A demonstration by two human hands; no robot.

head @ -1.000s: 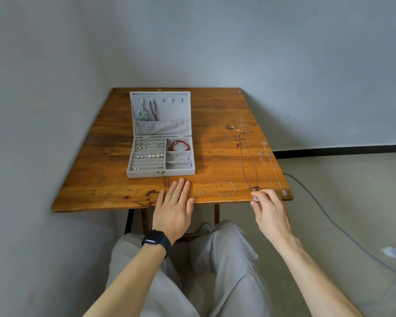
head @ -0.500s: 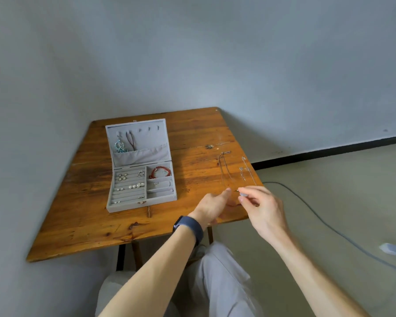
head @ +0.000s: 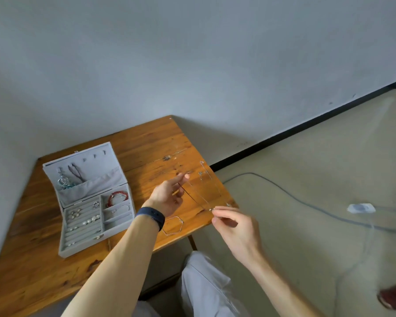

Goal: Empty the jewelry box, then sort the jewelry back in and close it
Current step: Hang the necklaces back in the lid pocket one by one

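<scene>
Both hands now work the dark-cord necklace (head: 194,196). A second ago the left hand (head: 167,196) lay flat on the near edge of the counter (head: 151,143). It has since crossed to the cord's far end, while the right hand (head: 232,225) has gone from touching the pendant end to pinching it between thumb and forefinger. The cord is drawn taut between them above the counter's right corner.

The left hand reaches forward, thumb up and fingers loosely extended. Whether it actually grips the cord is too fine to tell.

The open jewelry box (head: 82,247) sits at 9 o'clock from the left hand, its trays already holding small pieces. Two thin silver chains (head: 204,171) lie at 12 o'clock from the right hand, and a wire bangle (head: 173,226) at its 9 o'clock. The necklace looks bound for the lid's hooks, with sorting well under way.
</scene>
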